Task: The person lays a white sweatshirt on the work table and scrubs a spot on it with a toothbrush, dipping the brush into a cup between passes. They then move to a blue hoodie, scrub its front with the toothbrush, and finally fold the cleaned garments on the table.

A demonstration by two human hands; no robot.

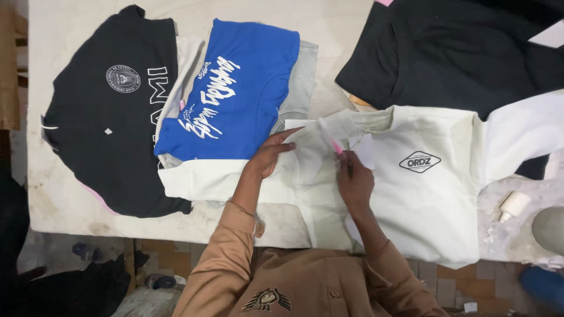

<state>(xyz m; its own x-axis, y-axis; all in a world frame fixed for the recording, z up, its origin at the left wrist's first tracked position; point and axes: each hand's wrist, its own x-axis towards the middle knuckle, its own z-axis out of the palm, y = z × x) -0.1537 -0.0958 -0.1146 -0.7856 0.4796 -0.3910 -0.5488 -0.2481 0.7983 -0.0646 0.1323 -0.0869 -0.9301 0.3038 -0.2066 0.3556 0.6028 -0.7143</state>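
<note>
The right hand [354,181] pinches a thin pink marker [338,147] over the white cotton sweatshirt [411,199]. The left hand [271,154], fingers flat and released, presses its collar edge beside the folded blue shirt [238,94]; bare table [70,205] lies leftward.

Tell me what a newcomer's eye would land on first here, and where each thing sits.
The bright blue shirt with white script stands out first, lying on a stack of folded garments at the table's upper middle. Left of it lies a black shirt with a round crest. At centre, the left hand presses on a white sweatshirt, while the right hand holds a small pink thing at its neck; what it is cannot be told.
</note>
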